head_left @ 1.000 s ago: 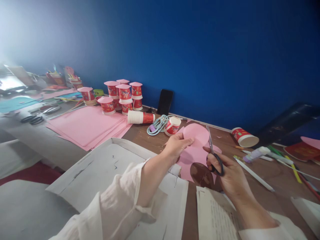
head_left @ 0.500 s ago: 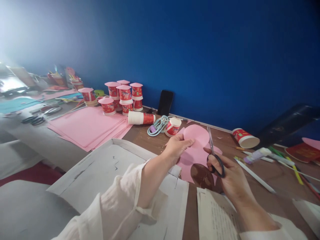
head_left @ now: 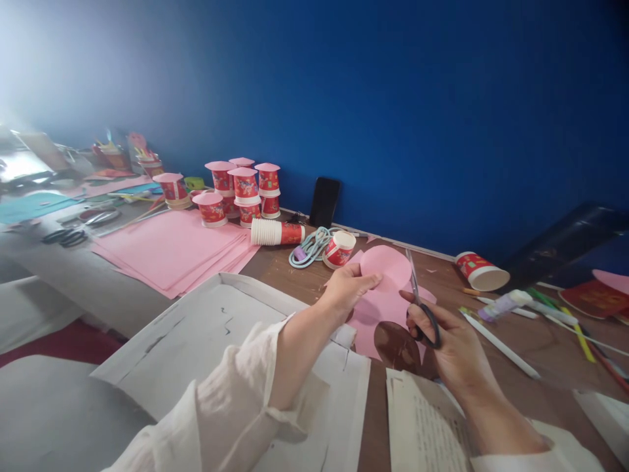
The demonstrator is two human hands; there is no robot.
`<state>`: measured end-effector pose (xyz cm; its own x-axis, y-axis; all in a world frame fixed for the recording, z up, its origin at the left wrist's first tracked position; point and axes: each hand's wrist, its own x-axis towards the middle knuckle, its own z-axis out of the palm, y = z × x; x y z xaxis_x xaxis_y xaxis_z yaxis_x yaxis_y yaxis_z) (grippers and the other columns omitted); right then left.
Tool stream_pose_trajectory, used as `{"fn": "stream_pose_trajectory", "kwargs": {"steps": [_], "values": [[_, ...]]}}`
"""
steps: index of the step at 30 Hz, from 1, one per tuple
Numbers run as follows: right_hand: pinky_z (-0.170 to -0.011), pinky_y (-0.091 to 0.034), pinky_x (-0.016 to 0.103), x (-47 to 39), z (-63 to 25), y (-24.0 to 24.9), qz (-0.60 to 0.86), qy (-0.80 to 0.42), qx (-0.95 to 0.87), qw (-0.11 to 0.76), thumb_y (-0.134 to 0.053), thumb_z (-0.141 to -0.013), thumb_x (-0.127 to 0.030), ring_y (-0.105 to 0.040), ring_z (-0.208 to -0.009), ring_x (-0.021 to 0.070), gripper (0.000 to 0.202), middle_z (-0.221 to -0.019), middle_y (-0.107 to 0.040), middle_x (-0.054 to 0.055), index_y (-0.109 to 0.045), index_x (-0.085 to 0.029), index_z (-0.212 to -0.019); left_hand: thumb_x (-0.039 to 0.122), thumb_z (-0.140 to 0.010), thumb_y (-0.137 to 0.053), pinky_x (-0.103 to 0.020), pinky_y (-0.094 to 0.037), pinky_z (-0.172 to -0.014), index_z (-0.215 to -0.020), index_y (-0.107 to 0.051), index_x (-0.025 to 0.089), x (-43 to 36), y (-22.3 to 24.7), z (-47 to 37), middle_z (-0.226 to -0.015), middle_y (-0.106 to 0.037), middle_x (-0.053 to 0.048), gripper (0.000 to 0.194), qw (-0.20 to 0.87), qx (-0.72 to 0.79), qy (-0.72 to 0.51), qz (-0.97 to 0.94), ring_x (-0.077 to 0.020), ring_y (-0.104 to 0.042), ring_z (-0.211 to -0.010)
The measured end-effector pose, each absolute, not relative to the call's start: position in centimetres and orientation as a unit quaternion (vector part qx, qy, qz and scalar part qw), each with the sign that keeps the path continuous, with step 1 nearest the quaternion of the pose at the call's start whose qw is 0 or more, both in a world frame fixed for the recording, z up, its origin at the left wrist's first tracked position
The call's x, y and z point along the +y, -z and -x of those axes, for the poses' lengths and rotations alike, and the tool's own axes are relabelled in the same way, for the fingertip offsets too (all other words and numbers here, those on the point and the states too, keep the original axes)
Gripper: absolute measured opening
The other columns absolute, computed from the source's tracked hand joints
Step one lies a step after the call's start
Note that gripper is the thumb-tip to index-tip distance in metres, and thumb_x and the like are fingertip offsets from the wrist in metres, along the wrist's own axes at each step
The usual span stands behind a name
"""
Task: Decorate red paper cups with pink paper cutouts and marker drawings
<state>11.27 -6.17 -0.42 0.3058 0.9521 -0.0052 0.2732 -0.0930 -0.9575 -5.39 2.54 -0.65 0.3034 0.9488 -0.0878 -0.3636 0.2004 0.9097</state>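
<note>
My left hand (head_left: 351, 287) pinches a round pink paper disc (head_left: 386, 264) at its lower left edge, thumb on top. My right hand (head_left: 445, 331) is wrapped round the black handles of a pair of scissors (head_left: 417, 278). The blades point up and lie beside the disc's right edge; whether they touch the paper I cannot tell. Beneath the hands, a pink paper sheet (head_left: 366, 328) with a round hole cut out lies on the brown table (head_left: 295, 278). A red and white paper cup (head_left: 339, 250) stands just behind my left hand.
Several red cups with pink paper tops (head_left: 246, 187) are stacked by the wall. Left are pink sheets (head_left: 171, 246) and a white box lid (head_left: 221, 328). A phone (head_left: 325, 202) leans on the wall. A glue stick (head_left: 504, 305), white pen (head_left: 501, 344) and booklet (head_left: 422, 419) lie right.
Almost nothing differs. The view has shifted very slightly; both hands keep their hold on the disc and the scissors.
</note>
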Motion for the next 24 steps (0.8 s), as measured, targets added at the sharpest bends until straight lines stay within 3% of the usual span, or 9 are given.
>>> {"fn": "stream_pose_trajectory", "kwargs": {"steps": [24], "values": [[-0.051,-0.041,0.025,-6.28,-10.87,0.12,0.652,-0.371,-0.441,0.493,-0.074,-0.071,-0.059,-0.051,-0.059,0.0134,0.060,-0.065,-0.057,0.000,-0.073,-0.019,-0.116,0.040,-0.062,-0.081,-0.024,-0.042,-0.060,-0.085,-0.070,0.014,2.62,0.83,5.47,-0.065,-0.062,-0.001,0.036,0.683,0.360,-0.471,-0.427,-0.0108,-0.053,-0.059]]}}
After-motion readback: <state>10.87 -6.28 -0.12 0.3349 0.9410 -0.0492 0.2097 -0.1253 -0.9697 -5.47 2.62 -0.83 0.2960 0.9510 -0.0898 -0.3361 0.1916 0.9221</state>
